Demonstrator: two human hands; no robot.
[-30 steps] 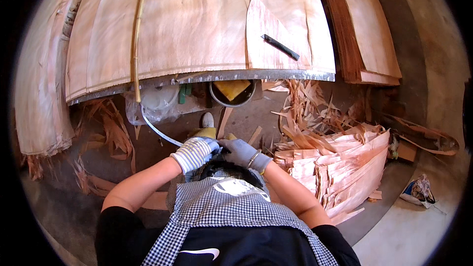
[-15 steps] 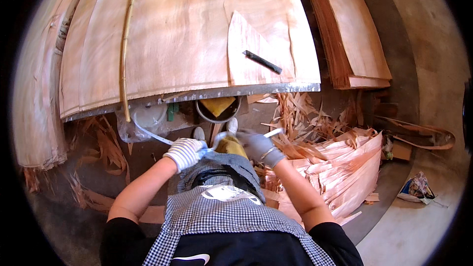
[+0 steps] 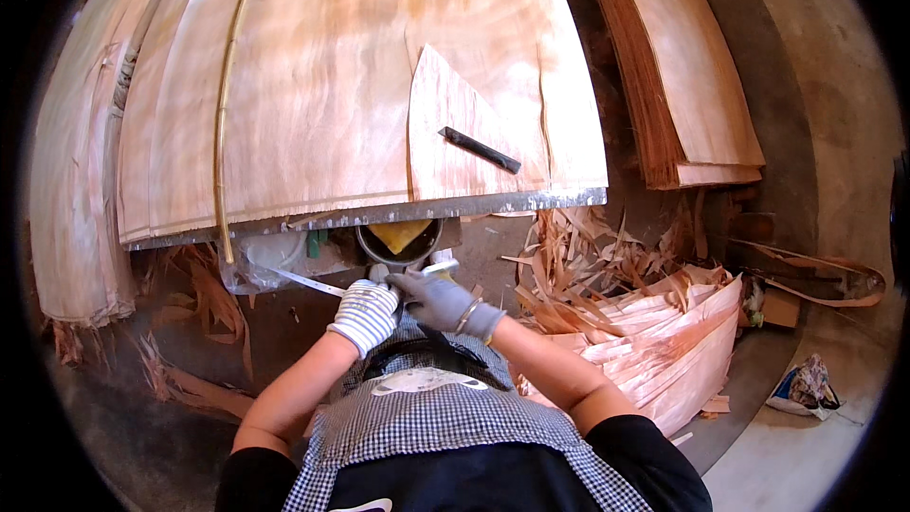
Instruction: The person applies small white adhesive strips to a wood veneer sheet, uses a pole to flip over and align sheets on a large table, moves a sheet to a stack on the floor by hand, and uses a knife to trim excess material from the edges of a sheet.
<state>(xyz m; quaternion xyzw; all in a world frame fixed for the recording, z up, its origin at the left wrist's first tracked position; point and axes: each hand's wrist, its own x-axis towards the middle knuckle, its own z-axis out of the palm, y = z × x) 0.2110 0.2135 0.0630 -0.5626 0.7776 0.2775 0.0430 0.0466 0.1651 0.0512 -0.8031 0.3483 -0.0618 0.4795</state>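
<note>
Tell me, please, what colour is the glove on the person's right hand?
Grey, plain, in the head view; the right hand wears it, while the left hand has a white striped one.

You wear a white knitted glove with grey stripes on your left hand (image 3: 365, 315), a plain grey glove and thin metal bangles (image 3: 466, 315) on your right hand (image 3: 438, 301), short black sleeves, and a black-and-white checked apron (image 3: 445, 417).

Veneer workshop: stacked veneer sheets (image 3: 360, 85) on worktable, heaps of wood offcuts (image 3: 645, 341) on concrete floor (image 3: 806, 455).
</note>
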